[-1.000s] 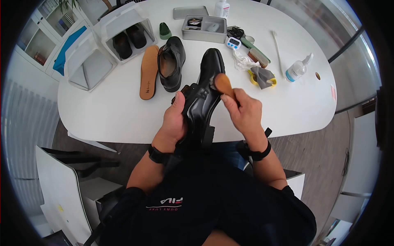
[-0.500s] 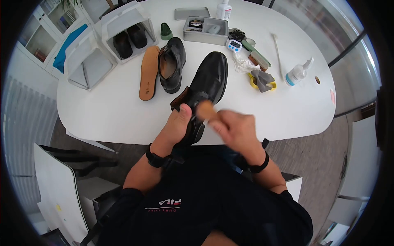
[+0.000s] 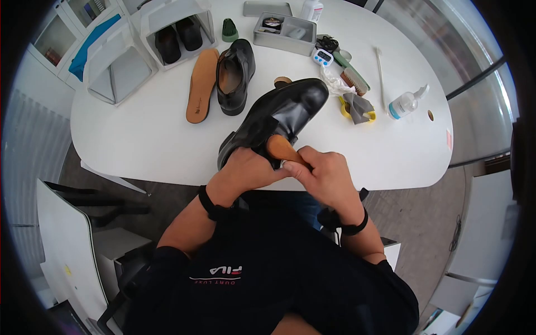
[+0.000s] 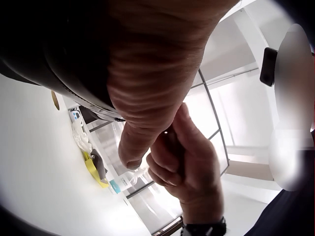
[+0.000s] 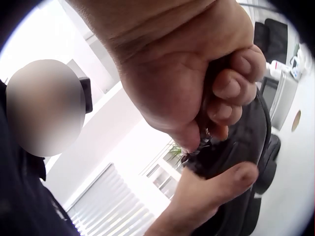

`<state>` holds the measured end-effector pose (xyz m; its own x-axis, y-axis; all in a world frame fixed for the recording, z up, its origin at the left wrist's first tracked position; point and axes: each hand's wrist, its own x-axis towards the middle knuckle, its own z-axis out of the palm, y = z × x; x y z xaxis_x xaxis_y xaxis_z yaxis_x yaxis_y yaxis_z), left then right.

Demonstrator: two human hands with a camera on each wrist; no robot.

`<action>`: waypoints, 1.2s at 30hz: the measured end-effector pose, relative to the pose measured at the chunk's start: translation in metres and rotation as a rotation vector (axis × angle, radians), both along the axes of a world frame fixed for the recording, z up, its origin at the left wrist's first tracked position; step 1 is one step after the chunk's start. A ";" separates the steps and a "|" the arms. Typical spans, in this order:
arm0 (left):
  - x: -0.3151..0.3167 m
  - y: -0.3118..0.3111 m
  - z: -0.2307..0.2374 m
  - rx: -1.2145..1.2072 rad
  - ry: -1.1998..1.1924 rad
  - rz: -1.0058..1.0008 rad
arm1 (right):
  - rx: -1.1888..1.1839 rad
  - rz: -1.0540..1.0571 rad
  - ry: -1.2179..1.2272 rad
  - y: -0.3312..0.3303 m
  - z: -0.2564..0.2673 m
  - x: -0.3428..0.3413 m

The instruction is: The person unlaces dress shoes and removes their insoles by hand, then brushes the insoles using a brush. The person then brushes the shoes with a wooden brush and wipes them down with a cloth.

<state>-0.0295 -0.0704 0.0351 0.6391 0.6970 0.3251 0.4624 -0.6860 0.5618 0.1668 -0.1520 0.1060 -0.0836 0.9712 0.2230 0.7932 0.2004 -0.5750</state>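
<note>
A black leather shoe (image 3: 293, 109) is held over the table's near edge, its toe pointing to the far right. My left hand (image 3: 245, 170) grips it near the heel and opening, the thumb stretched toward the right hand. In my right hand (image 3: 329, 176) is the handle of a small wooden shoe brush (image 3: 281, 148), its head against the shoe's upper by the opening. The bristles are mostly hidden under the head. From the right wrist view, the curled right fingers (image 5: 229, 88) wrap the handle close above the left thumb.
Beyond lie a tan insole (image 3: 202, 84), the other black shoe (image 3: 235, 78) and a box (image 3: 148, 14) with two dark shoes. A wooden piece (image 3: 282, 80) shows behind the held shoe. A metal tin (image 3: 285, 42), timer (image 3: 322, 57), grey cloth (image 3: 358, 107) and spray bottle (image 3: 403, 106) stand farther right.
The held shoe has turned, its toe swinging to the right. The brush has moved from the shoe's right side to by its opening. The left hand has turned over, thumb now pointing right.
</note>
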 end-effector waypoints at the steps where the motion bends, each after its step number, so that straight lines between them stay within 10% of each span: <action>1: 0.001 0.002 -0.001 -0.090 0.139 0.001 | -0.002 -0.005 -0.064 -0.002 0.003 0.001; 15: 0.004 -0.001 -0.005 -0.163 0.270 0.049 | 0.004 -0.150 -0.136 0.013 -0.023 0.011; 18: 0.010 -0.001 -0.017 0.294 -0.045 0.091 | 0.071 -0.047 -0.052 0.009 -0.031 0.004; 22: 0.009 -0.007 -0.011 0.035 0.006 0.015 | -0.040 0.058 0.016 0.008 -0.031 0.019; 24: 0.009 -0.003 -0.003 -0.246 0.480 -0.092 | -0.059 -0.017 -0.119 0.010 -0.031 0.042; 30: 0.021 -0.003 -0.018 -0.190 0.558 -0.089 | -0.089 -0.352 -0.132 0.029 -0.046 0.037; 34: 0.026 -0.005 -0.048 -0.341 0.565 -0.073 | -0.056 -0.081 -0.062 0.014 -0.057 -0.003; 36: 0.025 -0.010 -0.107 -0.332 0.150 0.019 | -0.030 -0.025 -0.075 0.015 -0.055 0.000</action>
